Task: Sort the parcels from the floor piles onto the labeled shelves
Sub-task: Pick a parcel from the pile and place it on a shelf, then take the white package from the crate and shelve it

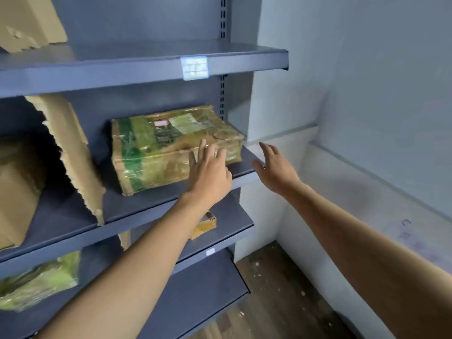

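Your two bare forearms reach in from the bottom edge toward a grey-blue shelving unit. Your left hand (pixel 208 167) is flat, its fingers straight and slightly apart, laid over the near right corner of a green-and-tan parcel (pixel 168 148) wrapped in clear film. Your right hand (pixel 276 165) hovers just beside the right end of the middle shelf (pixel 146 209), with its fingers relaxed and apart, holding nothing and clear of the parcel.

The parcel lies flat on that shelf, close to its right end and turned a little askew. Judging by the flat palm, you are nudging it square or have just let it go. Neither hand grips it.

Whether your left fingertips press on the wrapping or float just above it cannot be told. A white label (pixel 194 67) on the edge of the shelf above is glared out and unreadable, and so is the printed slip on the parcel's top. To the left, a torn cardboard sheet (pixel 71 152) stands upright and hides part of a brown box (pixel 17 196), which is cut off by the frame. Your left arm covers most of a small yellow taped parcel (pixel 205 225) on the shelf below. No floor piles are in view.
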`<state>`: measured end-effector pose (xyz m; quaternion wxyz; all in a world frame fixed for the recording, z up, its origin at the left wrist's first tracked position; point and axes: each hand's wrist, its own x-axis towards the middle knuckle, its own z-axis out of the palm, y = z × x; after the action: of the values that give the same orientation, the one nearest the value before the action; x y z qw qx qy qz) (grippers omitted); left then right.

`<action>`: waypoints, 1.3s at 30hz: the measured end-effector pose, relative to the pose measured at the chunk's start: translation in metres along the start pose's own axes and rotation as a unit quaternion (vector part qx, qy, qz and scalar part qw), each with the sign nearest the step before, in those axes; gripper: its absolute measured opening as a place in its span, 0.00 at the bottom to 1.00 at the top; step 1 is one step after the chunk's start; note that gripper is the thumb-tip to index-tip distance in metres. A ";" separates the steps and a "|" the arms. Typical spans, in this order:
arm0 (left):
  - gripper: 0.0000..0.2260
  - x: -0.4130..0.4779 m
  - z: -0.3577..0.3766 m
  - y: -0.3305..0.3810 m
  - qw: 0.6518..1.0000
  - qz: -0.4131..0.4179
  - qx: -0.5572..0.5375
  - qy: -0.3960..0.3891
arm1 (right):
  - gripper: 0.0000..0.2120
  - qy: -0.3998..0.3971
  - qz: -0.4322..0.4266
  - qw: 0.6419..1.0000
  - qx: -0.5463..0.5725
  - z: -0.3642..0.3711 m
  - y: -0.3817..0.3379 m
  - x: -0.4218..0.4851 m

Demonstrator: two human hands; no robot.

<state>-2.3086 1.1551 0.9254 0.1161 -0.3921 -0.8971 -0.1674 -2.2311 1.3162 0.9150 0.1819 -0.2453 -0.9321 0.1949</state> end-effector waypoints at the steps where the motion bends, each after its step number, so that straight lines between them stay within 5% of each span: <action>1: 0.20 -0.002 0.011 0.020 1.000 0.018 -0.013 -0.009 | 0.27 0.005 0.023 1.000 0.012 -0.007 0.015 -0.014; 9: 0.16 -0.083 0.102 0.211 0.977 0.157 -0.112 -0.094 | 0.17 0.095 0.240 0.954 0.154 -0.056 0.161 -0.181; 21: 0.16 -0.289 0.242 0.409 0.905 0.207 -0.211 -0.305 | 0.17 0.114 0.455 0.867 0.170 -0.054 0.332 -0.469; 28: 0.15 -0.363 0.352 0.433 0.871 0.212 -0.186 -0.401 | 0.16 0.107 0.531 0.820 0.183 0.015 0.394 -0.557; 39: 0.18 -0.404 0.548 0.363 0.844 0.153 -0.080 -0.508 | 0.16 0.078 0.590 0.773 0.220 0.190 0.470 -0.608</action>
<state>-1.8124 1.3323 0.3618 -0.3638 -0.5621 -0.7428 0.0041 -1.6375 1.3208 0.3917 0.1519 -0.7151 -0.5185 0.4436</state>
